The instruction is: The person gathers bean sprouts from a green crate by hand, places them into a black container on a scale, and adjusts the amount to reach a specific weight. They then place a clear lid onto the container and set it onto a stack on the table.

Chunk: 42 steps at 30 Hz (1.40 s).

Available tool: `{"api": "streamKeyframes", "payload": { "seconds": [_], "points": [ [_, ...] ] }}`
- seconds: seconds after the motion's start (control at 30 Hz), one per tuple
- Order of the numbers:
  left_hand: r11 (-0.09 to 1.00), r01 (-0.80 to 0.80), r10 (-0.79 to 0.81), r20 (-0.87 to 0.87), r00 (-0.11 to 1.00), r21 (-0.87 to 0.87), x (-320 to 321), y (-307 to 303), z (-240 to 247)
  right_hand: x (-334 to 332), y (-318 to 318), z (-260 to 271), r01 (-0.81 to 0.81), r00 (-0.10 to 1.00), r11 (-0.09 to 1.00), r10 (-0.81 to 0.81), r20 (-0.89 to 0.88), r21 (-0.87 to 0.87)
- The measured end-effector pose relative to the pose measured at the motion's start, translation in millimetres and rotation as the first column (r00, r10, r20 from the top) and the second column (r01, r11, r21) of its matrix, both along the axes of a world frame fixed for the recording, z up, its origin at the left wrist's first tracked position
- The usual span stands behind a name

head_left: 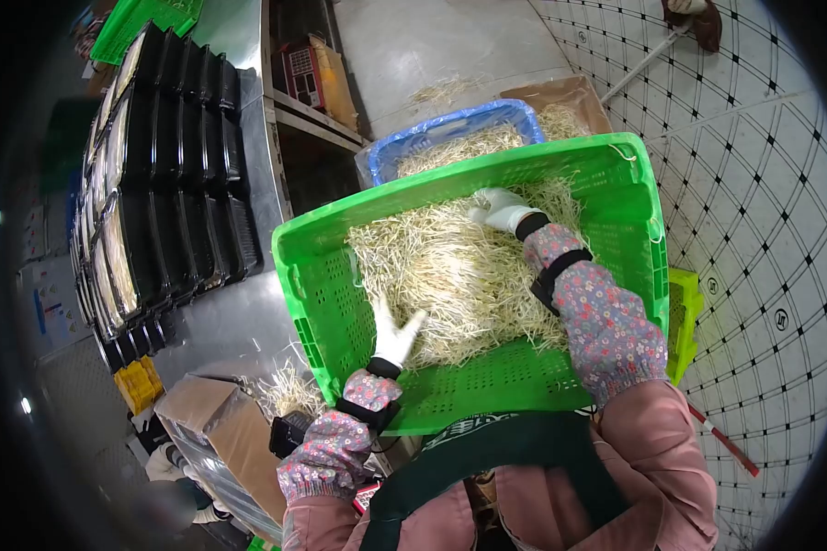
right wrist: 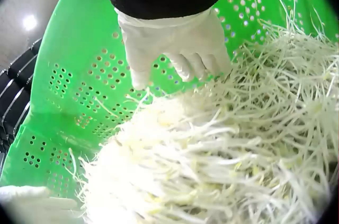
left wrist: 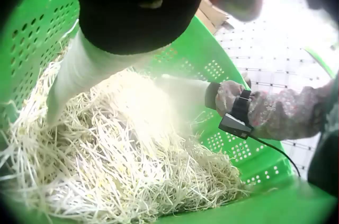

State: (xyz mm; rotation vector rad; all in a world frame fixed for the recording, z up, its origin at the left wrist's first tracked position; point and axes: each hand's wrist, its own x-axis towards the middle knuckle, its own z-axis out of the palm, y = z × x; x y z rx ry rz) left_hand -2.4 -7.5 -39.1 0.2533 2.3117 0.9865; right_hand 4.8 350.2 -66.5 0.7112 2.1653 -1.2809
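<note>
Leftmost, black trays [head_left: 179, 156] stand in adjoining stacks on the metal bench [head_left: 216, 321], with pale contents visible along their left side. Nearer the wearer are a cardboard box [head_left: 230, 441] and, just beside it, loose sprouts [head_left: 289, 390]. The green crate [head_left: 616, 266], with perforated walls, occupies the centre and contains the sprout heap [head_left: 450, 275]. The left hand [head_left: 395, 336], in a white glove, is at the heap's left edge: fingers extended, thumb spread away from them. Beyond the crate's far wall is the blue basket [head_left: 459, 122], also containing sprouts. The right hand [head_left: 504, 211], likewise gloved, is at the heap's far edge: thumb apart, fingers slightly bent and directed down to the sprouts. The hands are well apart; neither is clamped on anything. At right, a yellow-green crate [head_left: 682, 321] adjoins the patterned floor [head_left: 753, 202].
</note>
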Motion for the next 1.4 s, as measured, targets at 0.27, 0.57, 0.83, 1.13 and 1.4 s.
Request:
{"api": "streamKeyframes", "payload": {
  "seconds": [0.27,0.57,0.83,1.13,1.4],
  "points": [
    [0.632,-0.764,0.538,0.782,0.316,-0.127,24.7,68.6,14.1,52.4,-129.7,61.9,-0.387,0.877,0.848,0.460,-0.140,0.363],
    [0.613,-0.789,0.450,0.838,0.309,-0.038,19.5,77.5,32.8,55.1,-166.4,37.2,-0.266,0.844,0.765,0.479,-0.242,0.587],
    [0.631,-0.596,0.179,0.654,0.735,0.497,-1.1,-18.9,152.5,4.4,-85.3,19.3,-0.493,0.870,0.840,0.469,0.151,0.229],
    [0.567,-0.725,0.792,-0.501,0.350,0.391,42.8,-252.3,205.1,10.2,-85.4,26.7,-0.273,0.954,0.915,0.297,-0.041,0.296],
    [0.236,-0.948,0.862,-0.496,0.103,0.212,123.0,-406.4,121.7,48.7,-54.6,91.0,0.241,0.875,0.792,-0.427,-0.227,-0.560]
  ]
}}
